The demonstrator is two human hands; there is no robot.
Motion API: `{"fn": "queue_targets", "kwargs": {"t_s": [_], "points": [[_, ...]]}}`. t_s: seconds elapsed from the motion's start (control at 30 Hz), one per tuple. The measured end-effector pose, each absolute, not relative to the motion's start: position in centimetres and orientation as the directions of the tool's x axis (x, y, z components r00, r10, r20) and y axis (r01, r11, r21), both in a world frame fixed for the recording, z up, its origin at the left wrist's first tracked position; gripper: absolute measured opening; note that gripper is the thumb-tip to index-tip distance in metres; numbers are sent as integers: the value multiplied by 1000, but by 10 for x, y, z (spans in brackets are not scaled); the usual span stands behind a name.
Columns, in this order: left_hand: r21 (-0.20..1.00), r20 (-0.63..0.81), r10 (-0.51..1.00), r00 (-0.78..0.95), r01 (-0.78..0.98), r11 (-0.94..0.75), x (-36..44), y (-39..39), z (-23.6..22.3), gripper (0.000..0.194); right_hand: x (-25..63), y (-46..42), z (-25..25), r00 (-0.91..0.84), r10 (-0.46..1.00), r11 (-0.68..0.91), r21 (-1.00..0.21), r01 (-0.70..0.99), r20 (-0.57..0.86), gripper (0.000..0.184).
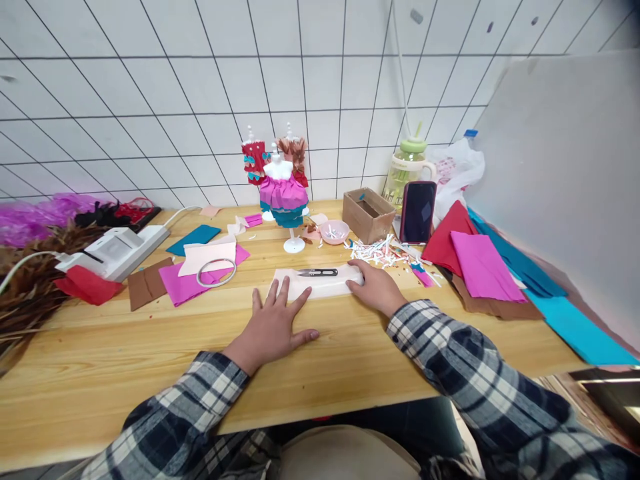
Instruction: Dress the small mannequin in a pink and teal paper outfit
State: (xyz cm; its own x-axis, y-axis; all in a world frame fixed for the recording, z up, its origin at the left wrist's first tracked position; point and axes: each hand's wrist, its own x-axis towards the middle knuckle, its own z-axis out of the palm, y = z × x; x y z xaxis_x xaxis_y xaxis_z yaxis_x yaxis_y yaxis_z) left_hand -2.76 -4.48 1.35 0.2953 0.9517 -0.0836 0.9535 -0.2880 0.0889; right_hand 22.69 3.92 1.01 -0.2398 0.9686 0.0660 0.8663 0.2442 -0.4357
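Note:
A strip of pale pink paper lies across the table in front of me. Black-handled thread snips rest on top of it, blades pointing left. My left hand is flat with its fingers spread, the fingertips touching the strip's left part and the palm on the bare wood. At the strip's right end, my right hand curls its thumb and fingers around the paper. Just beyond the strip stands a small white mannequin in a pink and teal crepe-paper dress. Two more dressed mannequins are behind it.
To the right are a pink bowl, a cardboard box, paper scraps, a phone, a drink bottle and folded coloured paper. Leftward lie a silvery ring, paper sheets and a power strip.

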Motion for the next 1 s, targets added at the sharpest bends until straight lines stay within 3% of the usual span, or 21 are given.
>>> {"fn": "queue_targets", "kwargs": {"t_s": [0.13,0.23,0.33,0.53,1.0], "points": [[62,4,943,333,941,-333,-30,-45,12,87,217,17,19,-332,903,404,-278,871,273,56],[64,51,874,483,872,-486,-33,-41,10,82,200,-1,22,-587,774,632,-226,741,239,57],[88,21,848,530,844,-529,-36,-36,8,77,185,-9,20,-711,689,718,-265,643,142,67],[60,-16,872,489,871,-487,-37,-34,8,75,184,-5,19,-678,732,656,-342,673,69,68],[80,-52,887,459,887,-455,-35,-33,13,73,232,-5,1,-398,917,376,-278,884,-24,64]]}}
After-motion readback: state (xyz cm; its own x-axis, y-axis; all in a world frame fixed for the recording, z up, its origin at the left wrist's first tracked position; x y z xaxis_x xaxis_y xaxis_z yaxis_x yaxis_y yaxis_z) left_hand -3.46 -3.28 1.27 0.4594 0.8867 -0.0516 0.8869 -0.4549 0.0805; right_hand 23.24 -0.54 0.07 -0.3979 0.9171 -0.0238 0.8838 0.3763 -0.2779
